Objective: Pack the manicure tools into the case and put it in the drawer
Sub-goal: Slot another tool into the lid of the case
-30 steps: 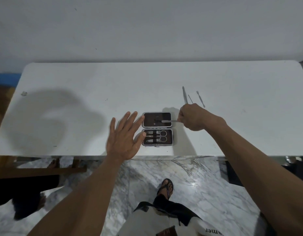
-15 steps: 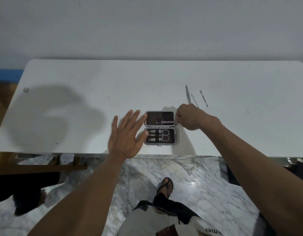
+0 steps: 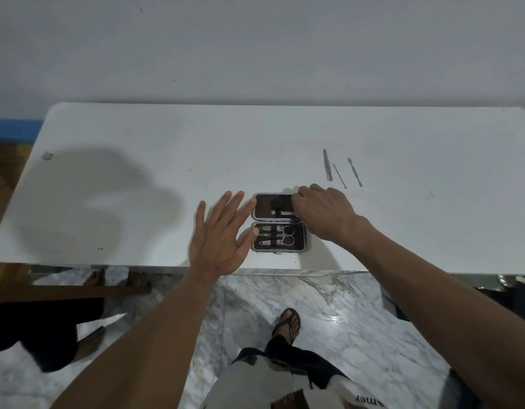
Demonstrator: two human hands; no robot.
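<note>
We see a white table (image 3: 137,128) carrying an open case (image 3: 279,222) near its front edge, and three loose metal tools (image 3: 341,172) lying well apart to its right.

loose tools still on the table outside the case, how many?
3, in a row on the table, beyond the right hand: flat tool, thin pick, fork-tipped tool. That hand could hide more.

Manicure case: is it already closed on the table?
No, the manicure case lies open flat on the white table, with tools strapped in its near half and three loose tools lying apart from it.
</note>
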